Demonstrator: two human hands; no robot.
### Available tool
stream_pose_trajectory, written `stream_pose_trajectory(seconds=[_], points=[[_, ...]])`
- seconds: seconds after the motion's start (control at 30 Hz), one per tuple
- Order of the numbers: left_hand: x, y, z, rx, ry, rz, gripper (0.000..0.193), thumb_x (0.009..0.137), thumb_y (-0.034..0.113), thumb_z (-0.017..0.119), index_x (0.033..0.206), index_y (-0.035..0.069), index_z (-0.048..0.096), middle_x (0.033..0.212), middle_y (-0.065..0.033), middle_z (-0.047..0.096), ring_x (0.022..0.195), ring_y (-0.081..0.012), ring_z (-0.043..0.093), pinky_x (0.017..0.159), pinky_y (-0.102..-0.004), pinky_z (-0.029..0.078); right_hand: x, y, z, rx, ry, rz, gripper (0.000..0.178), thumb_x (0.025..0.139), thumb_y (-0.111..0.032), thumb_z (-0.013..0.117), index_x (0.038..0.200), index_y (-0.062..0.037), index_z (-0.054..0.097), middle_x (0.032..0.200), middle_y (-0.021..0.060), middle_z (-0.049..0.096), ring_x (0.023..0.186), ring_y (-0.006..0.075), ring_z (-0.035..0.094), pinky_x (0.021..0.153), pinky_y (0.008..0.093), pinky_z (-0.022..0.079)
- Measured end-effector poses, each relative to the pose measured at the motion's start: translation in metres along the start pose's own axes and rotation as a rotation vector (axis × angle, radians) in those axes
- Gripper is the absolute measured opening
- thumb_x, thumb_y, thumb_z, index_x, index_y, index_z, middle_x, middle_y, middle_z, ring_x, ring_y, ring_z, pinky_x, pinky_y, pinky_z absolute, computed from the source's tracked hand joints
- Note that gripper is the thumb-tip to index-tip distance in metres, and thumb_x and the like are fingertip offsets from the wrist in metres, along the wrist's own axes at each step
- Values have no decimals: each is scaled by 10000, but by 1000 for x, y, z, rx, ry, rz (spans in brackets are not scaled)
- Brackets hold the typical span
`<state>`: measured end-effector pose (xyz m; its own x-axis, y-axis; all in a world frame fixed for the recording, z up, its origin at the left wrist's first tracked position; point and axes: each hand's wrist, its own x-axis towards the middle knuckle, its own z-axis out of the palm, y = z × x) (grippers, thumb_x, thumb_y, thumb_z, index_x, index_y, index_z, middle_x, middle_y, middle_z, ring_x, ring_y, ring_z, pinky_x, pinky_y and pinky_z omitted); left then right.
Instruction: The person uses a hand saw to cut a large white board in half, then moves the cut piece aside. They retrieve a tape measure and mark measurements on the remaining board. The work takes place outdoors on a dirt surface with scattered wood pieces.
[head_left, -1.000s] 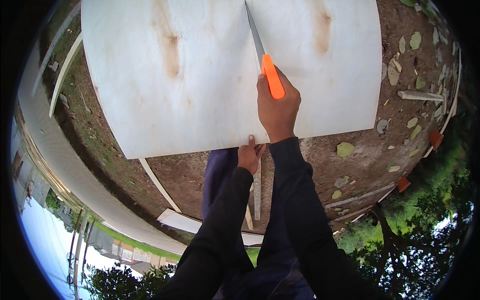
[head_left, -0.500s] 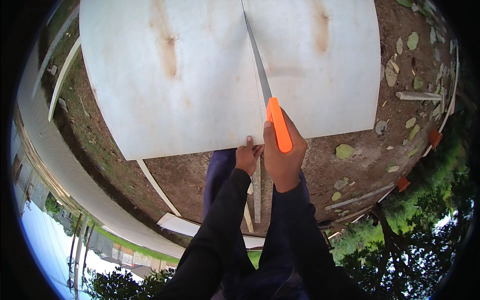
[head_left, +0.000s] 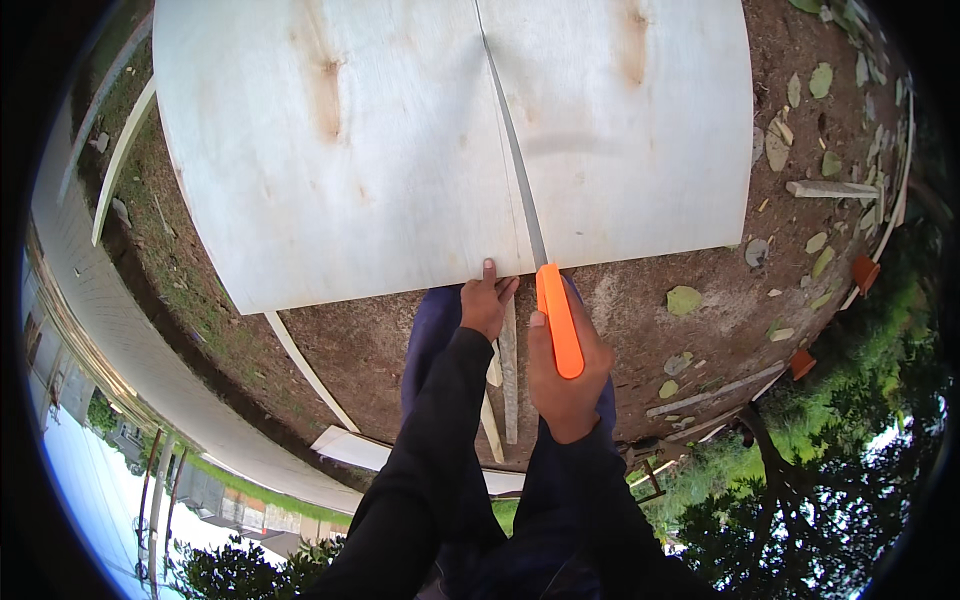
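A pale plywood sheet (head_left: 350, 190) with brown stains spreads across the upper part of the view. The handsaw's orange handle (head_left: 558, 325) is wrapped in my right hand (head_left: 572, 395), just off the sheet's near edge. Its thin grey blade (head_left: 516, 158) slants away over the wood, its far end at a dark cut beside a faint straight line. My left hand (head_left: 483, 308) grips the near edge, left of the saw, thumb on top; its other fingers are partly hidden.
Narrow wooden strips (head_left: 509, 380) lie on the brown soil below the sheet. Dry leaves (head_left: 683, 300) and wood scraps are scattered at right. A pale wall (head_left: 200, 385) curves along the left, and orange-brown blocks (head_left: 865, 272) stand near the greenery.
My right hand has drawn the saw back toward me, so the handle is now off the sheet's edge. My left hand stays on that edge. The view has shifted slightly.
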<state>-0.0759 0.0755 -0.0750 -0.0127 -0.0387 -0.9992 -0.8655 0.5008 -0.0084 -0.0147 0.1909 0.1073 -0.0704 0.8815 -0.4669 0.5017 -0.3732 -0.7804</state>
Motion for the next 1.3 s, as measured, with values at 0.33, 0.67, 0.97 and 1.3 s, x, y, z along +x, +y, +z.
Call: stream_pose_trajectory(seconds=[0.33,0.67,0.97,1.3], points=[[17,-16,-25,162,-183,170,463,1036,321,564,1195,-105,473,1181,-186,591,1095,-272,628,989,-376,560,79,8,55,103,112,48,280,906,-74,648,1171,12,667,758,84,658,642,163,611,636,296,521],[-15,-9,12,66,-138,468,386,1045,291,556,1097,-91,555,1041,-152,661,954,-231,673,859,-334,577,15,2,52,-91,-150,-117,379,923,-36,644,1285,70,603,975,158,736,847,194,719,774,303,559],[-6,18,8,-142,-155,137,396,1033,268,578,1167,-101,528,1149,-170,619,1061,-258,645,998,-391,559,0,12,7,124,45,110,407,911,-2,656,1309,60,599,1092,158,717,915,150,691,802,277,551],[-3,15,5,-96,-189,173,336,1012,235,618,1134,-76,578,1130,-156,644,1011,-249,666,963,-392,575,94,1,40,153,52,68,319,946,-48,636,1241,75,637,950,100,708,825,126,641,719,278,522]])
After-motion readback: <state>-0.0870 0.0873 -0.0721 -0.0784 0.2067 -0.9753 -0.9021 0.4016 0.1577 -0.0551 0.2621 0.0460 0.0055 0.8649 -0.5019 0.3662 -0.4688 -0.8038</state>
